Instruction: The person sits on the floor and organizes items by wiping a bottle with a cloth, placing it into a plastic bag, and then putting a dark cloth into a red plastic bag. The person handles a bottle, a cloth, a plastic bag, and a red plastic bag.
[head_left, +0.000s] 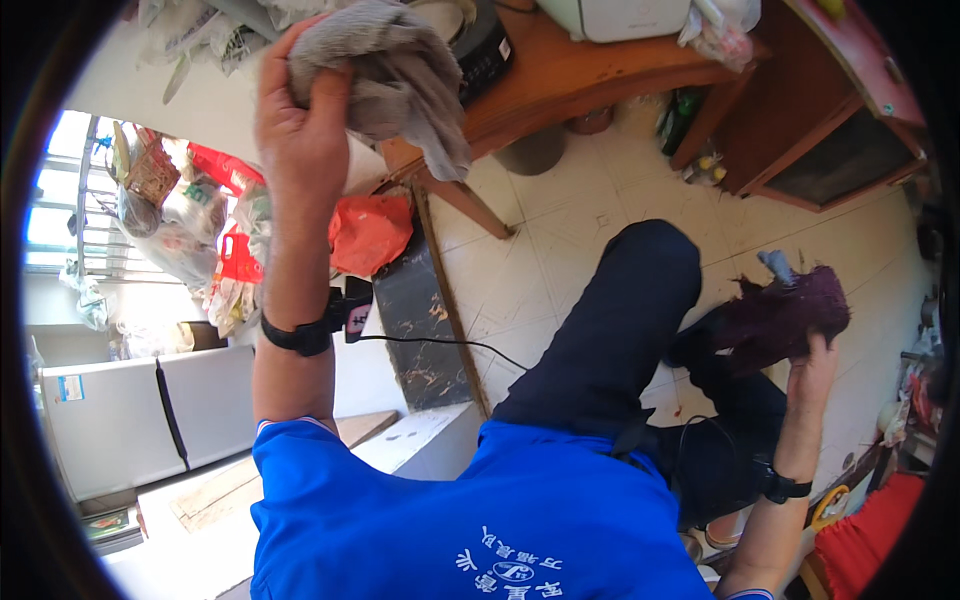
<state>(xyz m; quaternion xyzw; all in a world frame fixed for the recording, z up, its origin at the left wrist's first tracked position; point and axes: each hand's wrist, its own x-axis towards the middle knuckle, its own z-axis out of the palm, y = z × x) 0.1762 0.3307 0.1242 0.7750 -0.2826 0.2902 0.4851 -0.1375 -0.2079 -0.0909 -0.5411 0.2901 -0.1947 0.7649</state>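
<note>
At the top left, my left hand (304, 139) is closed on a crumpled grey cloth (382, 82), which hangs in folds beside a black appliance (480, 49) on the wooden table. Far to the right, my right hand (811, 371) grips a dark purple cloth (787, 315) with frayed edges, low over the tiled floor by my knee. A light blue piece of cloth (776, 266) sticks out at its upper edge. Each wrist wears a black strap.
The wooden table (570, 94) stands ahead, with a white appliance (630, 15) on it. A wooden cabinet (810, 150) is at the right. A red plastic bag (371, 232) lies near a dark stone edge (424, 330). A white refrigerator (112, 420) is at the left.
</note>
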